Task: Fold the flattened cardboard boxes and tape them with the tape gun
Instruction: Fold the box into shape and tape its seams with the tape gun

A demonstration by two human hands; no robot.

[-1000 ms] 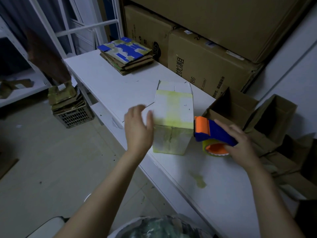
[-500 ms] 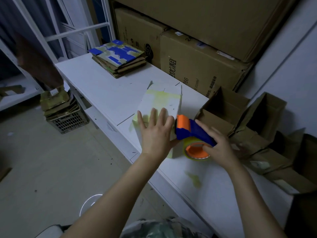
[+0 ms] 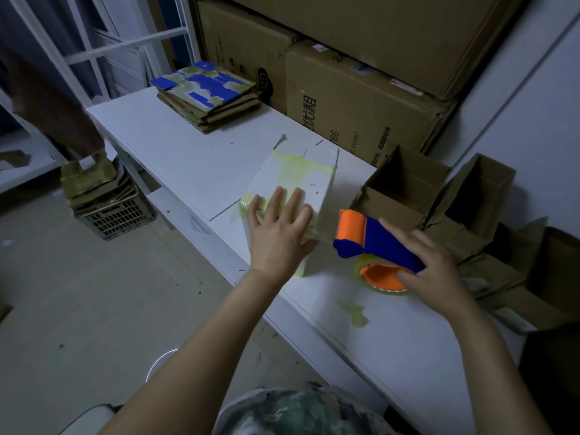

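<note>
A white box [image 3: 295, 183] sits on the white table [image 3: 188, 158]. The left hand [image 3: 279, 233] lies flat on its top, fingers spread; the right hand [image 3: 436, 271] grips a blue-orange tape gun [image 3: 373, 240] just beside the box

From my end this looks like a packing or storage room. Big brown shipping cartons [image 3: 361, 98] are stacked high against the wall behind a plain white worktable [image 3: 194, 158]. A pile of flattened boxes [image 3: 207, 98] sits at its far end, with white metal racking [image 3: 125, 45] beyond. A plastic crate [image 3: 116, 218] of more cardboard stands on the bare floor.
</note>
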